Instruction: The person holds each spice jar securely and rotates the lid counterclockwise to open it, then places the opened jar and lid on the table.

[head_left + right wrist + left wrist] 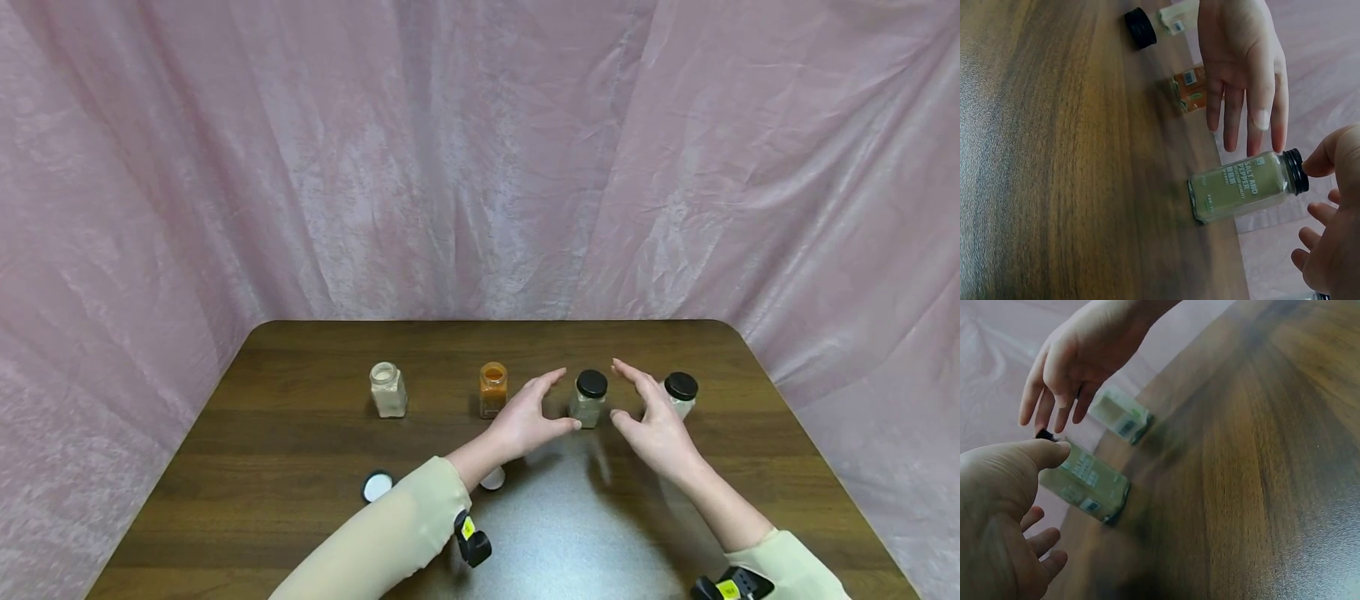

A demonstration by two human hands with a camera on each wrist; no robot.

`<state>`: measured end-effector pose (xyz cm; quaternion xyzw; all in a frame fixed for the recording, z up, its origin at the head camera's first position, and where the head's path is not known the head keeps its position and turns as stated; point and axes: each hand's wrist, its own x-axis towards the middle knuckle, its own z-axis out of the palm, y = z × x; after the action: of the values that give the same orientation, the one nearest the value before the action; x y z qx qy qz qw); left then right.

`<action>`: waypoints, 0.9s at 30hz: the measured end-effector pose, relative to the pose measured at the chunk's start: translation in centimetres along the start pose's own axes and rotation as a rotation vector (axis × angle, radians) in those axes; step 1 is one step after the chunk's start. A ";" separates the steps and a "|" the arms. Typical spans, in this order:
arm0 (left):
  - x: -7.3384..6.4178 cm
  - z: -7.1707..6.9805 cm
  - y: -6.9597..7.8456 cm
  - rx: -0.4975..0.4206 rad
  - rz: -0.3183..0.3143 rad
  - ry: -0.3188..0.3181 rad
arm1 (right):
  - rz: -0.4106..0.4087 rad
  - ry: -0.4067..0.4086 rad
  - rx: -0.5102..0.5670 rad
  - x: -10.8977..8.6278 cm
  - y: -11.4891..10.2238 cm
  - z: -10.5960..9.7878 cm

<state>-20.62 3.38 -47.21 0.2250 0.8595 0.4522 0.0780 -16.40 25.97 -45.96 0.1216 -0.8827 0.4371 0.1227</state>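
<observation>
Head view is showing the left hand [528, 422] and right hand [655, 427] hovering with fingers spread, a black-capped jar [587, 403] standing upright between them; whether either is touching it, I cannot tell. An uncapped orange jar [493, 393] is standing just left of the left hand, another capped jar [681, 390] just right of the right.

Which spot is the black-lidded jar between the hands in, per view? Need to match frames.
Head: jar right of centre, below mid-height, upright.
Left wrist: jar left of centre, just below mid-height, lid partly hidden.
Right wrist: jar right of centre, below mid-height, lid toward the right edge.
Shared landmark: left hand, lower left in left wrist view, at top in right wrist view.
</observation>
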 end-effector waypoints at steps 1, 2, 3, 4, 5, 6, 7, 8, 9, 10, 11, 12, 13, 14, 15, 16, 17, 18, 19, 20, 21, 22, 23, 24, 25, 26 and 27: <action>0.2 0.1 -0.1 -0.002 -0.003 -0.001 | -0.001 0.000 0.001 0.0 0.1 0.1; 0.3 0.3 -0.1 0.001 -0.009 -0.004 | -0.001 0.000 0.002 0.0 0.1 0.2; 0.5 0.4 -0.2 -0.001 -0.011 -0.006 | 0.000 -0.001 0.008 0.1 0.2 0.2; 0.7 0.5 -0.3 -0.003 -0.014 -0.006 | 0.000 -0.001 0.011 0.1 0.2 0.3; 0.8 0.7 -0.3 -0.006 -0.014 -0.005 | -0.002 0.000 0.014 0.1 0.1 0.4; 1.0 0.9 -0.4 -0.005 -0.017 -0.006 | -0.001 0.000 0.019 0.2 0.2 0.5; 1.1 1.0 -0.5 -0.004 -0.018 -0.006 | 0.001 0.000 0.025 0.2 0.2 0.5; 1.3 1.2 -0.5 -0.002 -0.021 -0.009 | 0.005 0.000 0.030 0.2 0.2 0.6; 1.4 1.3 -0.6 -0.008 -0.020 -0.010 | 0.008 0.000 0.035 0.2 0.2 0.7; 1.5 1.4 -0.7 -0.009 -0.022 -0.011 | 0.009 0.002 0.039 0.2 0.2 0.7; 1.7 1.6 -0.8 -0.014 -0.020 -0.014 | 0.012 0.004 0.044 0.2 0.2 0.7; 1.9 1.6 -0.9 -0.020 -0.018 -0.017 | 0.020 0.000 0.053 0.3 0.3 0.8; 2.0 1.7 -1.0 -0.029 -0.012 -0.018 | 0.029 -0.005 0.068 0.3 0.3 0.8; 2.2 1.7 -1.1 -0.039 -0.007 -0.019 | 0.038 -0.011 0.081 0.3 0.4 0.8; 2.4 1.7 -1.2 -0.051 -0.002 -0.020 | 0.044 -0.017 0.096 0.4 0.4 0.8; 2.5 1.7 -1.2 -0.060 0.004 -0.020 | 0.051 -0.023 0.113 0.4 0.5 0.8; 2.6 1.7 -1.3 -0.070 0.010 -0.021 | 0.061 -0.029 0.129 0.5 0.6 0.9; 2.7 1.7 -1.3 -0.076 0.013 -0.019 | 0.069 -0.035 0.147 0.5 0.7 0.9; 2.8 1.7 -1.3 -0.080 0.012 -0.020 | 0.073 -0.039 0.162 0.5 0.8 0.9; 2.9 1.8 -1.3 -0.080 0.011 -0.020 | 0.074 -0.040 0.172 0.6 0.9 0.9; 3.0 1.8 -1.4 -0.082 0.010 -0.019 | 0.075 -0.041 0.183 0.6 0.9 1.0; 3.0 1.9 -1.4 -0.082 0.008 -0.018 | 0.075 -0.039 0.191 0.7 1.0 1.0; 3.0 2.0 -1.5 -0.084 0.008 -0.014 | 0.074 -0.039 0.198 0.7 1.1 1.0; 3.1 2.1 -1.6 -0.085 0.006 -0.013 | 0.072 -0.037 0.201 0.7 1.2 1.0; 3.1 2.2 -1.6 -0.087 0.002 -0.013 | 0.069 -0.036 0.205 0.7 1.2 1.1; 3.1 2.3 -1.7 -0.093 0.002 -0.010 | 0.068 -0.035 0.205 0.7 1.3 1.1; 3.1 2.4 -1.7 -0.100 0.001 -0.007 | 0.065 -0.035 0.203 0.7 1.3 1.1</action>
<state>-23.11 5.72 -49.72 0.2226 0.8356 0.4938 0.0918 -17.58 25.76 -47.36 0.1122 -0.8395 0.5257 0.0798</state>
